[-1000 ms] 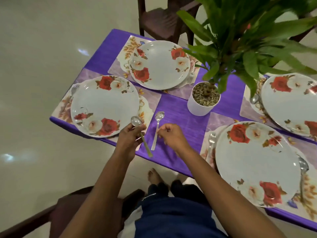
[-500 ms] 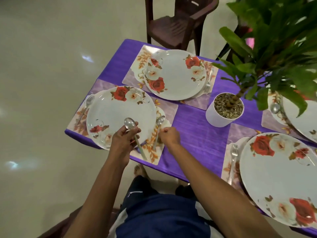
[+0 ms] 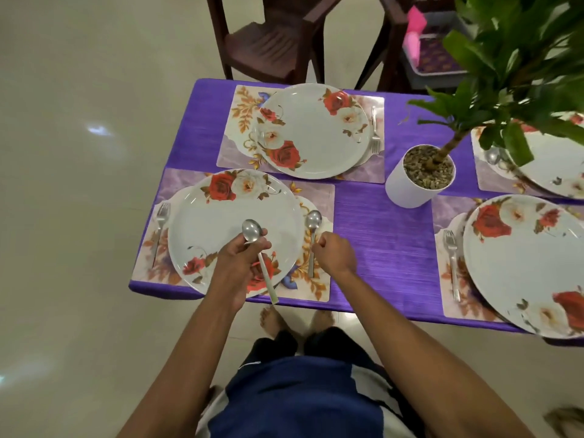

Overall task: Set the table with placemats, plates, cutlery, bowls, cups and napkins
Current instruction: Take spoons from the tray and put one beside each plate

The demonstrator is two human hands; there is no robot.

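Two spoons in play; right hand (image 3: 333,252) pinching placed spoon (image 3: 313,230) on placemat (image 3: 319,279) beside plate (image 3: 234,229); align handle parallel to plate edge, release cleanly; left hand (image 3: 238,263) gripping spare spoon (image 3: 257,248) above plate.

A single head-worn view looks steeply down and forward from above a standing person, wide-angled, so edges bend. The left hand (image 3: 238,260) gripping a spoon (image 3: 256,248) sits close below the lens, near frame centre; the table (image 3: 379,235) spreads beyond and to the right of that grip, chairs (image 3: 271,42) farther off at the top, feet directly beneath. No second view shares anything.
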